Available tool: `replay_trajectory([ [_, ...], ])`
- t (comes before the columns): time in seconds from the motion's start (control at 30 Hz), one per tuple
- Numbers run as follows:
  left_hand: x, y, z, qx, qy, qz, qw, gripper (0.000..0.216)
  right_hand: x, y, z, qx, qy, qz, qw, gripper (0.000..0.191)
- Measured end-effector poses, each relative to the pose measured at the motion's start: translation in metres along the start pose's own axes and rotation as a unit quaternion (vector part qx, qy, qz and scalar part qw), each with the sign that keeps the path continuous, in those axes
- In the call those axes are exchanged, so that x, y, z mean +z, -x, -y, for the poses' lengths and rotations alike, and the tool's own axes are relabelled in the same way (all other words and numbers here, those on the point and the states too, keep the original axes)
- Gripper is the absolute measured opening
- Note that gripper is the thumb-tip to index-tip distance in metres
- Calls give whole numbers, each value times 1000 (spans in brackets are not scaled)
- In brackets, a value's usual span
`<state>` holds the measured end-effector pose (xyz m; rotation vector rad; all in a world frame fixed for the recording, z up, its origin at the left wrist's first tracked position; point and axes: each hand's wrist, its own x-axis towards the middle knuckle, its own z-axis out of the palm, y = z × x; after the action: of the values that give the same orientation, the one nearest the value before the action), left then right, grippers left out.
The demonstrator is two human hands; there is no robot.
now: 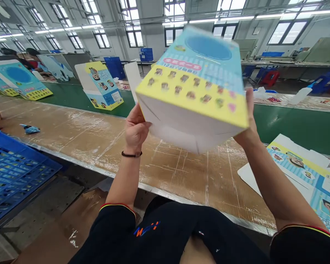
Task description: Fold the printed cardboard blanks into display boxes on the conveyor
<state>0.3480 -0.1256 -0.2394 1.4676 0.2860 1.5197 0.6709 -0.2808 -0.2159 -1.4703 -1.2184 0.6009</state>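
Between my two hands, a blue and yellow printed cardboard box (192, 80) is held up over the table, tilted, with its white underside facing me. My left hand (136, 126) grips the box's lower left corner, thumb toward the underside. On the right side, my right hand (247, 124) is wrapped round the edge, its fingers partly hidden behind the box. Flat printed cardboard blanks (310, 176) lie on the table beside my right forearm. Another printed box (101, 86) with a raised white flap stands on the green belt, beyond my left hand.
A brown-covered worktable (99, 135) runs in front of me, with a green conveyor belt (71, 95) behind it. More boxes (19, 79) stand on the belt at left. A blue plastic crate (19, 172) is at near left. A white bottle (301, 94) stands at far right.
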Motion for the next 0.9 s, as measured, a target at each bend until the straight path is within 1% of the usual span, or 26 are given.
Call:
replay_trajectory([
  [0.03, -5, -6, 15, -16, 15, -24, 999, 59, -2, -13, 2, -34, -7, 3, 999, 94],
  [0.07, -9, -7, 30, -47, 31, -46, 997, 48, -1, -24, 1, -60, -10, 16, 998, 106],
  [0.1, -11, -4, 45, -89, 47, -70, 992, 40, 2, -32, -4, -77, -5, 37, 996, 117],
  [0.13, -12, 2, 60, -136, 59, -94, 985, 34, 6, -40, -11, -85, 11, 61, 994, 121],
  [0.17, -12, 11, 73, -183, 64, -116, 974, 32, 12, -45, -19, -92, 34, 85, 992, 118],
  [0.23, -12, 29, 94, -256, 46, -151, 954, 35, 25, -52, -36, -115, 84, 124, 982, 97],
  [0.27, -12, 38, 102, -276, 27, -164, 947, 36, 31, -55, -42, -132, 106, 145, 975, 86],
  [0.33, -13, 50, 114, -289, -6, -182, 940, 36, 40, -58, -51, -168, 146, 179, 958, 69],
  [0.4, -13, 56, 122, -277, -23, -189, 942, 39, 47, -61, -53, -213, 183, 187, 941, 55],
  [0.47, -11, 60, 128, -264, -32, -189, 945, 41, 52, -64, -53, -267, 219, 176, 922, 43],
  [0.5, -10, 61, 132, -258, -38, -186, 947, 40, 54, -65, -53, -288, 232, 169, 913, 40],
  [0.53, -8, 63, 135, -254, -43, -182, 949, 40, 57, -67, -52, -303, 241, 160, 908, 39],
  [0.6, -7, 67, 143, -248, -52, -172, 952, 40, 62, -71, -52, -308, 259, 130, 906, 34],
  [0.7, -12, 73, 155, -249, -85, -175, 949, 43, 69, -83, -52, -283, 311, 56, 906, 23],
  [0.77, -17, 76, 161, -253, -110, -183, 944, 45, 71, -94, -51, -250, 368, 15, 895, 17],
  [0.83, -22, 77, 165, -253, -130, -181, 941, 46, 70, -107, -51, -203, 437, -12, 876, 17],
  [0.9, -25, 79, 168, -250, -146, -166, 943, 46, 65, -122, -53, -153, 489, -27, 858, 23],
])
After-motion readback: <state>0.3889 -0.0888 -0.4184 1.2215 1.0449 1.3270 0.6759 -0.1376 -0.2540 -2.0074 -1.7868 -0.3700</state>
